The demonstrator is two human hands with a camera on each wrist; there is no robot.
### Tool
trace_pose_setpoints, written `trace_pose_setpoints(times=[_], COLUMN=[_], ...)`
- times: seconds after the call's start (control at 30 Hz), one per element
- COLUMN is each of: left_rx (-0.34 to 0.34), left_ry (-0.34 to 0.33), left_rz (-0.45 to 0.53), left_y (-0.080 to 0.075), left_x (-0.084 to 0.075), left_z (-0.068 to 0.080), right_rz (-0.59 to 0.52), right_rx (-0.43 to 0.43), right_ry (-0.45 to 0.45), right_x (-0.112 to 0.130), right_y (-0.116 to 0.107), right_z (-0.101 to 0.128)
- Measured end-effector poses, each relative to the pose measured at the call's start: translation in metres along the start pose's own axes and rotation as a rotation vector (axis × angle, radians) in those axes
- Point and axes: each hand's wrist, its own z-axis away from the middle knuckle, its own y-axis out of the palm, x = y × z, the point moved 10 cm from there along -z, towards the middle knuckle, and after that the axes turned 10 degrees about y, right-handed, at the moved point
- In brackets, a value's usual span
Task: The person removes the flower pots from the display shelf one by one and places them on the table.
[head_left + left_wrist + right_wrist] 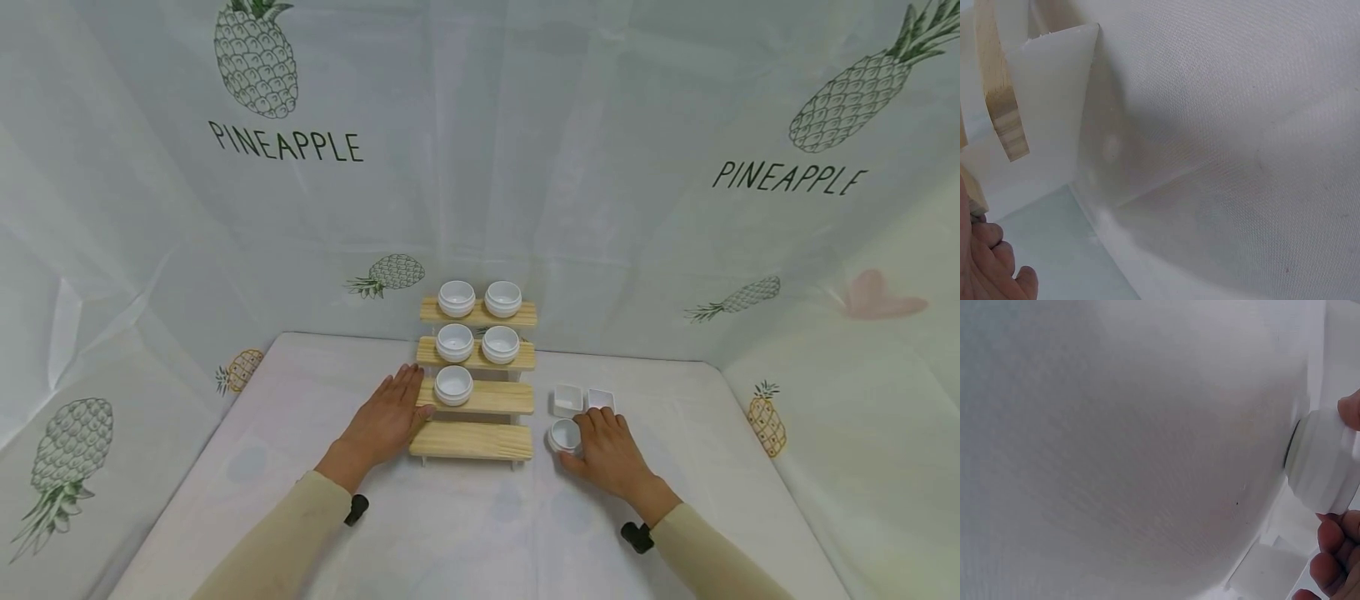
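My right hand [609,450] pinches a small white round bowl [564,436] between thumb and fingers. In the right wrist view that bowl [1322,462] stands upright against the white cloth, with the thumb on one side and fingertips on the other. My left hand [384,421] lies along the left side of a stepped wooden stand [471,442], its fingers extended and its thumb at a step's edge. White bowls sit on the stand: two on the top step, two on the second, and one bowl [453,385] at the left of the third. The lowest step carries nothing.
Behind the right hand are two small white square dishes [567,401], side by side. A white cloth [465,533] covers the table. Pineapple-printed curtain [525,167] hangs close behind the stand and along both sides.
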Motion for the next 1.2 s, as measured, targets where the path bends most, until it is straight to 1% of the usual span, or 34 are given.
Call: trace_pose_setpoints(times=[0.23, 0.7, 0.9, 1.03, 1.2], left_rx=[0.002, 0.010, 0.021, 0.010, 0.015], left_ry=[0.003, -0.002, 0.000, -0.004, -0.006], left_rz=[-0.003, 0.007, 0.002, 0.011, 0.014], left_y=[0.0004, 0.0008, 0.0015, 0.0003, 0.0000], left_x=[0.0000, 0.0002, 0.0007, 0.0004, 0.0003], left_z=[-0.0001, -0.0001, -0.0002, 0.0002, 0.0005], right_rz=[-0.008, -0.011, -0.013, -0.007, -0.007], right_rx=[-0.014, 0.046, 0.051, 0.054, 0.054], right_ry=[-0.016, 0.010, 0.014, 0.011, 0.009], right_x=[0.0004, -0.0036, -0.0034, -0.0028, -0.0027], right_y=[-0.0016, 0.0054, 0.0052, 0.0050, 0.0046], right_z=[0.0000, -0.0011, -0.0018, -0.0024, -0.0027])
